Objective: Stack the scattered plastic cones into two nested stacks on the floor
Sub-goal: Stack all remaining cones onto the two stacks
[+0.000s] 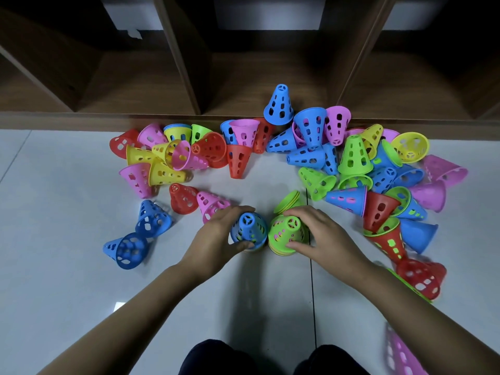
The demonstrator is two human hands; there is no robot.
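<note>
Two short upright stacks of perforated plastic cones stand side by side on the pale floor in front of me. My left hand [217, 235] wraps around the left stack, topped by a blue cone [247, 228]. My right hand [322, 234] grips the right stack, topped by a green cone [286, 231] with yellow and pink showing beneath. Several loose cones in red, pink, yellow, blue and green lie scattered in an arc beyond, a left cluster [173, 158] and a denser right cluster [378, 174].
A wooden shelf unit [243, 77] with dark open compartments runs along the back, one blue cone [280, 105] standing on its ledge. Two blue cones [127, 249] lie at the left. A blurred pink cone [400, 353] is at the bottom right. My knees [270, 358] are at the bottom edge.
</note>
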